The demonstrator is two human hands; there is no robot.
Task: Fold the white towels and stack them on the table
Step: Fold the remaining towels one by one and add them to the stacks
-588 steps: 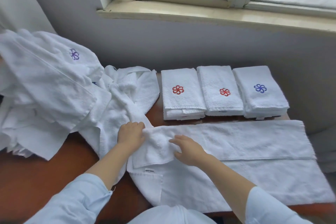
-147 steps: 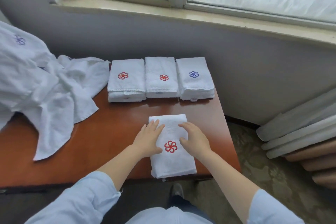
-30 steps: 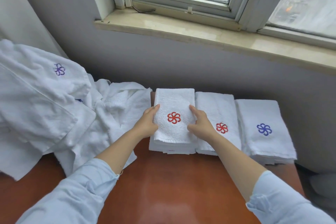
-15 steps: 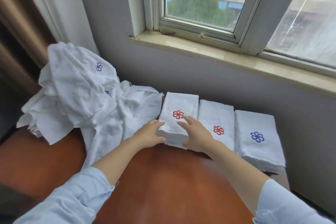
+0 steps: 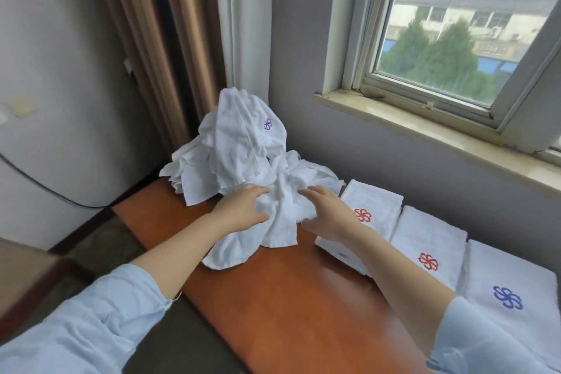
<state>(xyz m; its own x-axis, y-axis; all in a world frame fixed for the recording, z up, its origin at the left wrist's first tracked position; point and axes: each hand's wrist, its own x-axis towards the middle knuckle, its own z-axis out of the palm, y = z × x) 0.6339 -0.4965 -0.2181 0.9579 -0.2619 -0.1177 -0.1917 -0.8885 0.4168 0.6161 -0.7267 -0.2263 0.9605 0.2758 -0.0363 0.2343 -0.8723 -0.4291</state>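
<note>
Our left hand (image 5: 243,206) and right hand (image 5: 329,212) face each other with fingers stretched out and thumbs spread, curled round nothing. Between the 2 sets of fingertips lies a twisted, loose white terry towel (image 5: 282,222), and both hands touch its sides. Below our thumbs it trails onto the glossy reddish-brown wooden table (image 5: 288,297).

Just beyond the fingertips rises a rumpled heap of unfolded white towels (image 5: 239,149), with a purple flower emblem near its top. To the right of our right fingers, 3 piles of folded white towels sit edge to edge in a row. The nearest pile (image 5: 379,202), partly under our right wrist, bears a red flower. The middle pile (image 5: 431,240) also has a red one, and the farthest pile (image 5: 513,276) a blue one.

Pale blue sleeves (image 5: 91,328) cover our forearms. Far past the fingertips hangs a brown curtain (image 5: 151,39), and a window (image 5: 440,24) with a pale stone sill (image 5: 425,127) stands above the piles.
</note>
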